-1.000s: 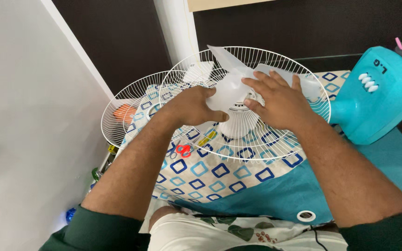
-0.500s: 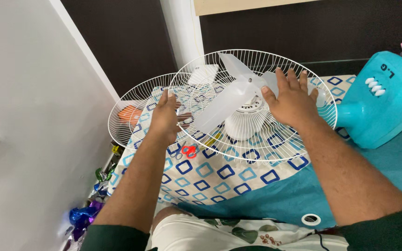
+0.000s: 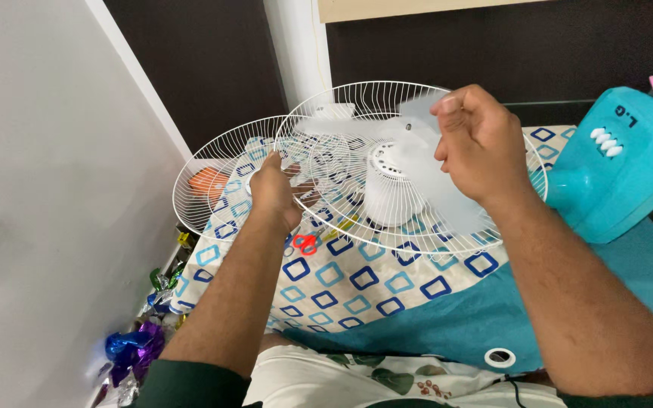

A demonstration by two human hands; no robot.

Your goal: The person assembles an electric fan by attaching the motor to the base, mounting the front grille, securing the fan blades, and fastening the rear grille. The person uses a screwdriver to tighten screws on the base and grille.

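Observation:
My left hand (image 3: 273, 195) is shut on the left rim of a white wire fan guard (image 3: 417, 248). The guard is fixed around a white motor housing (image 3: 382, 189). A translucent fan blade (image 3: 436, 185) inside the guard is blurred by motion. My right hand (image 3: 479, 143) hovers over the blade's right side with its fingers curled shut and nothing visible in them. The guard joins a teal fan body (image 3: 621, 170) lying at the right.
A second loose wire guard (image 3: 190, 204) lies behind at the left, over an orange object (image 3: 204, 181). Red-handled scissors (image 3: 304, 243) rest on the blue-square patterned cloth (image 3: 357, 279). A grey wall (image 3: 47, 189) stands close on the left, with shiny foil wrappers (image 3: 134, 346) on the floor.
My left hand left the hub and went to the guard's left rim. My right hand lifted off the blade and curled shut. The blade now turns.

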